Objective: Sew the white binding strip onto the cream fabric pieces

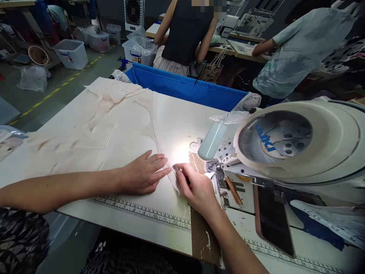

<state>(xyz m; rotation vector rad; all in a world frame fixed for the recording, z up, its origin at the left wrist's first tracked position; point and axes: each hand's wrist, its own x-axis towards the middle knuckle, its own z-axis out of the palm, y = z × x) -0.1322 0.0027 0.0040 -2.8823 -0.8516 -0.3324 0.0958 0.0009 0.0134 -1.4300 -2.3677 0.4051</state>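
Observation:
My left hand (146, 173) lies flat with its fingers apart on a pale, thin fabric piece (154, 133) on the white table. Its fingertips come close to my right hand (194, 184), which is closed in a pinch. Between the right thumb and fingers shows the end of a small metal tool (176, 168); most of it is hidden by the hand. It meets the narrow edge of the fabric, left of the sewing machine (302, 140). Under the machine's lamp the spot is brightly lit.
More pale cut pieces (111, 95) are spread at the table's left. A wooden-handled tool (234, 190) and a phone (273, 220) lie right of my right hand. Behind the table hangs a blue cloth trough (185, 85). Two people (188, 34) work beyond it.

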